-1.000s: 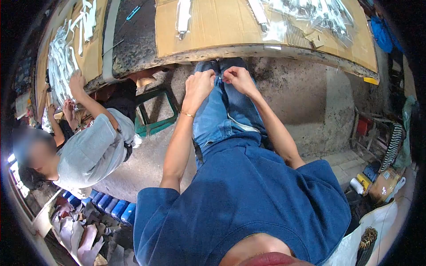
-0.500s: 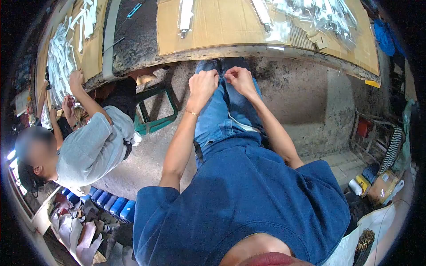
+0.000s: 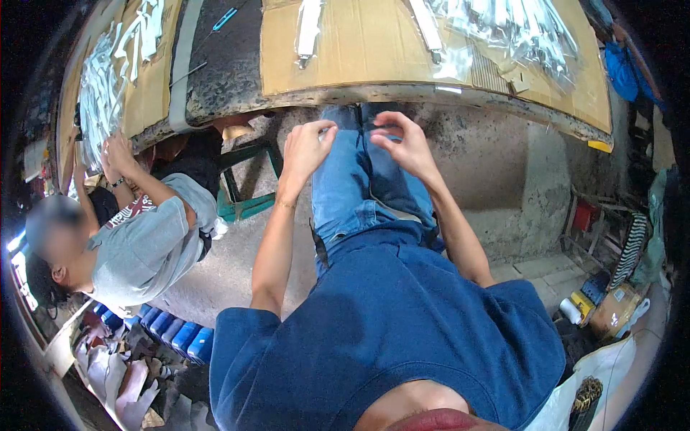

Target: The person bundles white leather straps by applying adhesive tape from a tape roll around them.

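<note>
Left hand loosely curled, right hand half-open, both this side of counter (nothing visible in right; left's grip unclear). 2 bagged white strips lie on counter. Steady, light fingertips likely serve best.

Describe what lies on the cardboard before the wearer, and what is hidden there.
On the cardboard: two separate wrapped white strips and, right of them, a pile of wrapped ones. What is under the pile cannot be seen.

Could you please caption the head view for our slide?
Left hand and right hand, apart over jeans, near a table bearing cardboard.
</note>
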Demonstrator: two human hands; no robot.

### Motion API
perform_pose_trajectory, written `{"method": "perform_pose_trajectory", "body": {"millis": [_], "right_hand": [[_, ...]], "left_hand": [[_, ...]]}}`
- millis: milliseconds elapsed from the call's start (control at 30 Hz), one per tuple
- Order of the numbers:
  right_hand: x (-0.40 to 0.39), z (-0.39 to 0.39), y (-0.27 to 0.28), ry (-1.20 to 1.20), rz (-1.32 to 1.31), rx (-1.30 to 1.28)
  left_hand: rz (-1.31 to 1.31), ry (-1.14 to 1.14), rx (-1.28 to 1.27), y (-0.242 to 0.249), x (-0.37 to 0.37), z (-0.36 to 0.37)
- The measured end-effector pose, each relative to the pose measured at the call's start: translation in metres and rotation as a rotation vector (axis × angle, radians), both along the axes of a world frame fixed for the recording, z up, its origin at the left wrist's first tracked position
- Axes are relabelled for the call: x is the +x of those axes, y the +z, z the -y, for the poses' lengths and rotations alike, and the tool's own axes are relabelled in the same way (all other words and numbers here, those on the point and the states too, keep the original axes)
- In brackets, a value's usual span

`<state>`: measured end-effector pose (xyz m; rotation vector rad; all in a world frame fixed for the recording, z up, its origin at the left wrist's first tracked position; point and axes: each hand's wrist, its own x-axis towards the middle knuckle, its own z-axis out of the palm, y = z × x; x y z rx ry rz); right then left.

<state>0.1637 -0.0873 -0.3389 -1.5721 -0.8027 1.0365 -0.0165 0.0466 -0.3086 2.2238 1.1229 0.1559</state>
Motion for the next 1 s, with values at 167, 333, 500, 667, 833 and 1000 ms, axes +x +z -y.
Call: {"method": "perform_pose_trajectory", "body": {"millis": [167,333,500,667,833,1000], "right_hand": [[-0.033,-0.049,0.040,-0.023,-0.166,0.138],[-0.040,-0.103,0.070,-0.034,0.058,0.219],[-0.049,-0.192,0.089,-0.184,0.204,0.313],[-0.043,-0.257,0.068,-0.328,0.283,0.303],[-0.041,-0.280,0.049,-0.251,0.625,0.215],[-0.019,-0.267,0.085,-0.277,0.898,0.341]], "left_hand": [[0.163,0.104,-0.019,0.033,-0.002,0.010],[0.019,0.246,0.098,0.084,-0.001,-0.015],[-0.193,0.264,0.484,0.111,0.004,-0.098],[-0.436,0.230,0.477,0.106,0.019,-0.170],[-0.551,0.058,0.561,0.077,0.036,-0.206],[-0.632,0.014,0.584,0.047,0.064,-0.216]]}}
